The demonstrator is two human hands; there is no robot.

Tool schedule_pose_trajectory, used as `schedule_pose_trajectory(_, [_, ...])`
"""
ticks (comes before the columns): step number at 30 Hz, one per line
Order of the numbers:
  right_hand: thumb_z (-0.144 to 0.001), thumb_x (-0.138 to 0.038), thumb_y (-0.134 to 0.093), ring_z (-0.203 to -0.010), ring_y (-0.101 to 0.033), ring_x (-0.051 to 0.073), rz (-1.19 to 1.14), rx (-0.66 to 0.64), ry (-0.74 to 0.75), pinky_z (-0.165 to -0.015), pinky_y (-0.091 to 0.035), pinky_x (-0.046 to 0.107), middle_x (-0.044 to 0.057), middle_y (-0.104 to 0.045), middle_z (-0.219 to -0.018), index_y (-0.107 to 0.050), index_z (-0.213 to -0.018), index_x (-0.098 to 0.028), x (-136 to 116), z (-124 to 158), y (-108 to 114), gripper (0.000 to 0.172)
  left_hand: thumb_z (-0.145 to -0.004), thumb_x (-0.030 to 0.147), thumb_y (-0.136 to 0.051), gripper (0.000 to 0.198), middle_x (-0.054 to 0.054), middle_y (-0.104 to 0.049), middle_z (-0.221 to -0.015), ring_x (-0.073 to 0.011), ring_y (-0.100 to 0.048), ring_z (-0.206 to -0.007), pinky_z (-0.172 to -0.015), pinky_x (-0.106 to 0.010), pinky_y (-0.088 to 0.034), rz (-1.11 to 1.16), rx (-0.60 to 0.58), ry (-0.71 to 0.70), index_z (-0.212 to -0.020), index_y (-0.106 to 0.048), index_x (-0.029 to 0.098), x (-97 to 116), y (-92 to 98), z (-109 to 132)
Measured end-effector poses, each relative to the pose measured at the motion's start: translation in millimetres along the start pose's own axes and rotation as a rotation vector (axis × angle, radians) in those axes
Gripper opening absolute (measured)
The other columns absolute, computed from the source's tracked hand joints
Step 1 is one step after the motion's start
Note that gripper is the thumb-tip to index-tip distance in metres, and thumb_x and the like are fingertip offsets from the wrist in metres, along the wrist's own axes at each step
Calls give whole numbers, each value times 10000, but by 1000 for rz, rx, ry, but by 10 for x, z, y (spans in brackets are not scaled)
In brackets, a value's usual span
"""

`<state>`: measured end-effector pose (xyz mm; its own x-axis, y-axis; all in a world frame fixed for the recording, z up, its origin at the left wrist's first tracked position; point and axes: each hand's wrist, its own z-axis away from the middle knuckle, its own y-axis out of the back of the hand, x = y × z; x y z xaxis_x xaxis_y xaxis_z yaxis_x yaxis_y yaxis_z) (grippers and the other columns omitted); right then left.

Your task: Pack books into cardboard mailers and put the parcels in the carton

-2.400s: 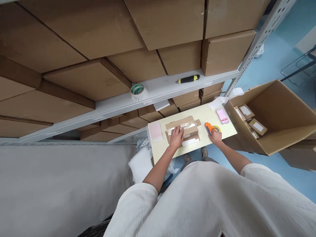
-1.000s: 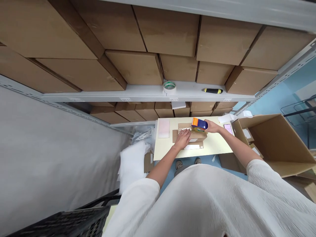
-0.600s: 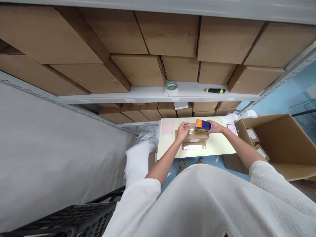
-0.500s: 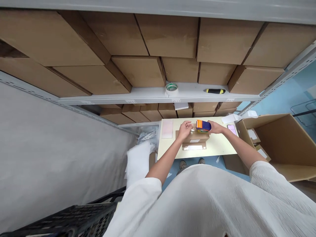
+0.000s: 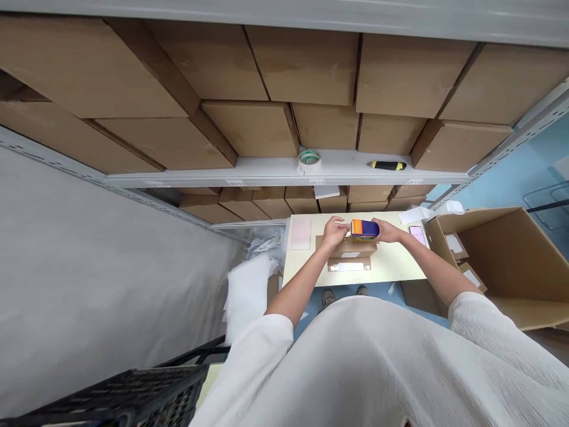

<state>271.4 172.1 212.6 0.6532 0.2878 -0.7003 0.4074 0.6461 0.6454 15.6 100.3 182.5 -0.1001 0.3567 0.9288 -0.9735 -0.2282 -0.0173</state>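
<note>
A flat brown cardboard box (image 5: 347,249) lies on a small pale yellow table (image 5: 391,261). My right hand (image 5: 387,231) grips an orange and blue tape dispenser (image 5: 364,228) held over the box's far edge. My left hand (image 5: 334,230) sits just left of the dispenser with its fingers pinched together at the tape end, which is too small to make out clearly. A second strip of box or flap with a white label (image 5: 349,266) lies nearer to me.
A pink sheet (image 5: 301,233) and a phone (image 5: 416,233) lie on the table. A large open carton (image 5: 498,255) with small boxes stands at the right. A shelf (image 5: 267,172) holds a tape roll (image 5: 309,158) and a yellow-black cutter (image 5: 387,165). A black crate (image 5: 133,394) is at lower left.
My right hand lifted the tape dispenser from the table and brought it over the box. My left hand left the box top and closed at the dispenser's tape end.
</note>
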Motion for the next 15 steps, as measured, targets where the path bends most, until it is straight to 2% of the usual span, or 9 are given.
schedule_pose_trajectory(5, [-639, -201, -766, -857, -652, 215, 41, -31, -14, -677, -497, 263, -4, -699, -952, -549, -1031, -261, -148, -39, 23, 452, -751, 59, -782, 500, 65, -716, -734, -142, -708, -705, -715, -255, -509, -87, 59, -29, -1129, -530, 269, -67, 135, -34])
schedule_pose_trajectory(11, [-658, -197, -809, -843, -675, 231, 107, -101, -26, -632, -481, 266, 24, -737, -993, -570, -1064, -264, -319, -141, 42, 475, -716, 80, -829, 579, 85, -681, -752, -150, -745, -783, -758, -249, -515, -33, 110, -22, -1121, -468, 282, -157, 270, -135])
schedule_pose_trajectory(15, [-692, -224, -835, -856, -674, 237, 189, -119, -3, -643, -468, 267, 54, -752, -1026, -575, -1077, -256, -393, -190, 59, 465, -702, 45, -764, 549, 88, -660, -749, -143, -707, -712, -709, -251, -497, -14, 162, -32, -1084, -449, 282, -227, 498, -212])
